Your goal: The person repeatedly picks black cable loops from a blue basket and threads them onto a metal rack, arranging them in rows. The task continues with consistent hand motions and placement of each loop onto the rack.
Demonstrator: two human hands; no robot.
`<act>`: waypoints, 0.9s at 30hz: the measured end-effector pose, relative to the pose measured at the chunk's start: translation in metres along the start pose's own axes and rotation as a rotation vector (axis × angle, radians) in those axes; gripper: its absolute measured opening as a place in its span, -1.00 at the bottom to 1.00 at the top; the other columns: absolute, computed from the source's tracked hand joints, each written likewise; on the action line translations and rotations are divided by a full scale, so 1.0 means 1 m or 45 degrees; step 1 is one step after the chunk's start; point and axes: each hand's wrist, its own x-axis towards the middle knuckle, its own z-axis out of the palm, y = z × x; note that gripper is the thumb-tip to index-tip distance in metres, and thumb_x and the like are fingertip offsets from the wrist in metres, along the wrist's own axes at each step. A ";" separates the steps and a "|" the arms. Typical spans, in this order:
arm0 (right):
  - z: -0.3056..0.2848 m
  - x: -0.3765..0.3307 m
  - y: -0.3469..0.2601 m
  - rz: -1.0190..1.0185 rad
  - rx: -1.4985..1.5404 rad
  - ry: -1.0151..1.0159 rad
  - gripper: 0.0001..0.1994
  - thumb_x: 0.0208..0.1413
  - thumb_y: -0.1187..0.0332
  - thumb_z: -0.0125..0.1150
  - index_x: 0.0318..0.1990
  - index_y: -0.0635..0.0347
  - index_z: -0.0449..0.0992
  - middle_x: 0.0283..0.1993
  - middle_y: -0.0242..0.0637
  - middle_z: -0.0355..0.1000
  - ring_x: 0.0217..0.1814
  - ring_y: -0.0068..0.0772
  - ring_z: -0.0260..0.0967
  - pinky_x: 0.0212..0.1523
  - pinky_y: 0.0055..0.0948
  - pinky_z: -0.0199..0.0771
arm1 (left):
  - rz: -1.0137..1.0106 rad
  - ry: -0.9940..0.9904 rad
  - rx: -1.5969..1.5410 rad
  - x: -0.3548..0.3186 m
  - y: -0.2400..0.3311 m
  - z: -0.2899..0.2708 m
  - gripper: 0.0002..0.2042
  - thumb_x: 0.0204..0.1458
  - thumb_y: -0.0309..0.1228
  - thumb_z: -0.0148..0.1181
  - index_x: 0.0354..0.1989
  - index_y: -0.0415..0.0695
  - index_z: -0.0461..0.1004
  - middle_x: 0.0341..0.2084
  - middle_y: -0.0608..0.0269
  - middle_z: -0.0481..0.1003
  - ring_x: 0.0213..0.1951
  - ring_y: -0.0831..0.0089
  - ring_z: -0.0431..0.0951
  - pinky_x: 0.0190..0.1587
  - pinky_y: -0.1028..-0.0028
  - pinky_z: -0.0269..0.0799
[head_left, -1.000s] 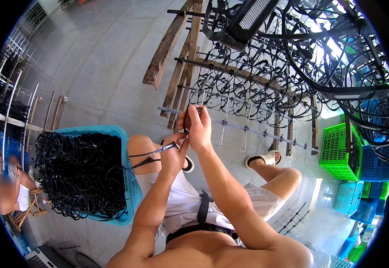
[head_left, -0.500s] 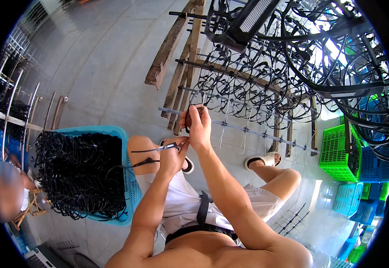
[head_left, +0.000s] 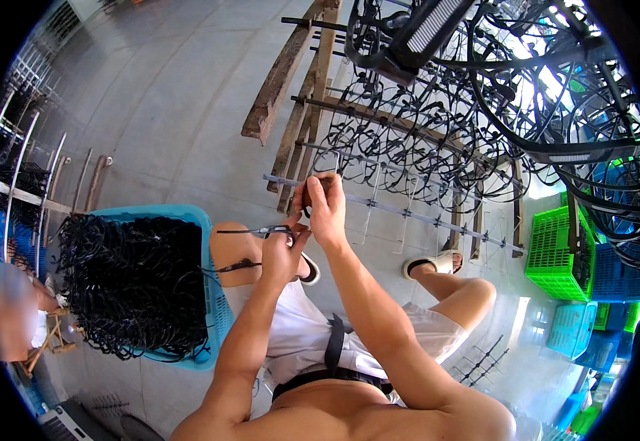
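Note:
A black glasses frame point(head_left: 250, 231) is in my left hand point(head_left: 282, 253), its two thin arms pointing left over my knee. My left fingers are closed around it, and its front is partly hidden by both hands. My right hand point(head_left: 327, 213) is closed just above and to the right, fingertips meeting the left ones. Between my right thumb and fingers is a dark, rounded, lens-like piece point(head_left: 306, 200); whether it is joined to the frame I cannot tell. Just beyond my hands runs a thin metal rod with hooks point(head_left: 371, 202).
Left of my knee stands a blue crate point(head_left: 206, 220) heaped with black curved pieces point(head_left: 136, 287). A wooden rack point(head_left: 279, 88) ahead carries many black looped pieces point(head_left: 401, 132). Green crates point(head_left: 551, 250) and a light-blue basket point(head_left: 571, 329) stand right. Another person point(head_left: 11, 309) sits far left.
The frame has tilted a little, and my left hand has risen slightly, closer to the right. The left fingers now reach up beside the dark piece. My right hand has barely moved.

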 end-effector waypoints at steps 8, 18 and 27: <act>-0.004 -0.003 0.003 -0.069 -0.089 -0.072 -0.89 0.25 0.40 -0.07 -0.23 0.22 0.18 -0.45 -0.28 0.36 -0.51 -0.58 0.24 -0.50 -0.58 0.32 | -0.011 -0.076 0.031 -0.002 0.002 -0.002 -0.60 -0.04 -0.52 0.20 0.03 -0.27 0.39 -0.49 0.21 0.53 -0.53 0.50 0.42 -0.44 0.56 0.32; -0.013 -0.007 -0.016 0.297 0.287 -0.102 -0.85 0.20 0.33 0.02 -0.24 0.20 0.25 -0.36 -0.17 0.45 -0.39 -0.37 0.44 -0.35 -0.40 0.50 | 0.129 0.083 -0.041 0.006 -0.009 -0.001 -0.76 -0.06 -0.49 0.23 -0.19 -0.27 0.47 -0.51 0.17 0.50 -0.51 0.44 0.45 -0.44 0.51 0.32; -0.008 0.000 -0.023 0.348 0.170 -0.058 -0.82 0.19 0.31 0.04 -0.26 0.23 0.27 -0.35 -0.15 0.44 -0.39 -0.35 0.45 -0.33 -0.37 0.52 | 0.062 -0.270 -0.007 0.021 -0.007 -0.013 -0.79 -0.03 -0.32 0.22 -0.49 -0.24 0.46 -0.66 0.04 0.42 -0.61 0.22 0.41 -0.55 0.33 0.23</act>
